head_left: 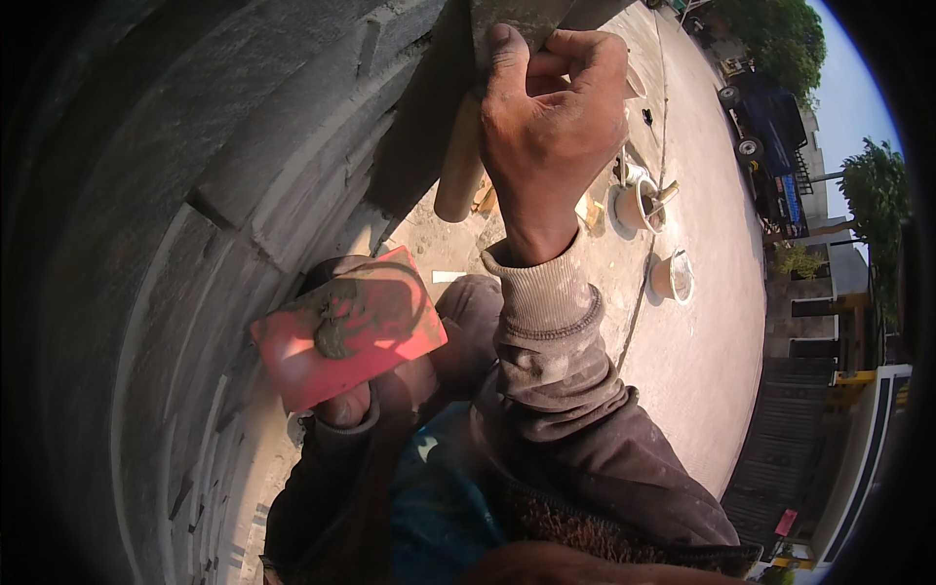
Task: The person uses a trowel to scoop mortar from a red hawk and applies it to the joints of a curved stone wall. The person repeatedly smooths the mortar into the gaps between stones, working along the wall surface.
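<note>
My left hand (347,404) grips a pink-red rectangular board (292,375) from below, with only part of the hand showing at its lower edge. A smeared lump of wet grey mortar (336,327) sits on the board. Raised at the top of the view, my right hand (561,117) pinches the edge of a flat grey piece (507,18), thumb on its face and fingers curled. Most of that piece runs out of view, so its kind is unclear. Close by on the left rises a wall of grey stone strips (234,185).
Below my right hand is a tan rounded post-like thing (458,175). On the concrete ground (712,322) stand a bucket with a tool in it (634,207) and a second bucket (671,280). A dark blue truck (775,146) and a dark gate (780,419) are farther right.
</note>
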A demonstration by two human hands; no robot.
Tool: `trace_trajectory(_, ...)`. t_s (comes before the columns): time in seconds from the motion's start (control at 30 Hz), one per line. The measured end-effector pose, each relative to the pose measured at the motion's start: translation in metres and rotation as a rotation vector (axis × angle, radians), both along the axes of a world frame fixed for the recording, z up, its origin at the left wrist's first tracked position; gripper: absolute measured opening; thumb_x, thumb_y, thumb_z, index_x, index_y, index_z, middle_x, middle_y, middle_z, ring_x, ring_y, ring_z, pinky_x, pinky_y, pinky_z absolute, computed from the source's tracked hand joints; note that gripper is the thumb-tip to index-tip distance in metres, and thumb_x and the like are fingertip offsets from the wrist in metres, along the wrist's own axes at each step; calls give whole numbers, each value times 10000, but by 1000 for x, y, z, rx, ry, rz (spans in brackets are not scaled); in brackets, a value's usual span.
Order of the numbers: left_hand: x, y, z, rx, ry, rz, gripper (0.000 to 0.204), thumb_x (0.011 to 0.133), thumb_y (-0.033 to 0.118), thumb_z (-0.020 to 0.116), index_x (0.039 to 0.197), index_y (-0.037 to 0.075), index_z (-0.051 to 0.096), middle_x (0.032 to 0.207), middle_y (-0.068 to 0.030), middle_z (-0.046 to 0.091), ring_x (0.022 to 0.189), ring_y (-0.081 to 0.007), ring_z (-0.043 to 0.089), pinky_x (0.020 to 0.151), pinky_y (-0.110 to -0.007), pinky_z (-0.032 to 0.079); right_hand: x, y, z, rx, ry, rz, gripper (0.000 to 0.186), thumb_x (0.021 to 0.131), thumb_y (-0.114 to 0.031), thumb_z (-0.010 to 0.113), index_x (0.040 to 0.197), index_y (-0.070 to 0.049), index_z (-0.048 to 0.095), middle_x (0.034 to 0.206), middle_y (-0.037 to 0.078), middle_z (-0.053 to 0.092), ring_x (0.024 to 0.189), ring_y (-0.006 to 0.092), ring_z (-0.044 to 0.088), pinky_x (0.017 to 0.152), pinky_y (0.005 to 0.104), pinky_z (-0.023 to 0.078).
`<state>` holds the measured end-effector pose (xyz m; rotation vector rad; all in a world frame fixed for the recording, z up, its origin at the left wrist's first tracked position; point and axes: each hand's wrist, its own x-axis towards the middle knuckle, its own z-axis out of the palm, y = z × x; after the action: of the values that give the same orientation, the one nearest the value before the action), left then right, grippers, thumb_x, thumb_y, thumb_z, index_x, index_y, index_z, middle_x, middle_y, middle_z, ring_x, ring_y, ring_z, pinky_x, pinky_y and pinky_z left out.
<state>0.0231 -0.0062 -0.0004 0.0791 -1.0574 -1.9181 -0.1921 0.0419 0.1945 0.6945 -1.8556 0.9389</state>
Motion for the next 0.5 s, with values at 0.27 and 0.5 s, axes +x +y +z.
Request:
trace_trajectory(0.27, -8, -2, 4, 58, 54, 91, 512, 936, 322, 729, 1263, 6, 495, 1203, -98, 590, 1110, -201, 628, 935, -387, 562, 7, 27, -2, 32, -43, 72, 257, 906, -131, 782, 1065, -31, 606, 805, 93, 688, 645, 212, 704, 569, 324, 525)
trace_trajectory(0.5, -13, -2, 5, 74, 56, 63, 602, 902, 371, 746, 1306, 30, 456, 1249, -88, 563, 1124, -195, 620, 953, -370, 553, -5, 47, 40, 287, 108, 143, 200, 882, -42, 775, 1037, -40, 649, 923, 75, 719, 713, 177, 729, 610, 287, 586)
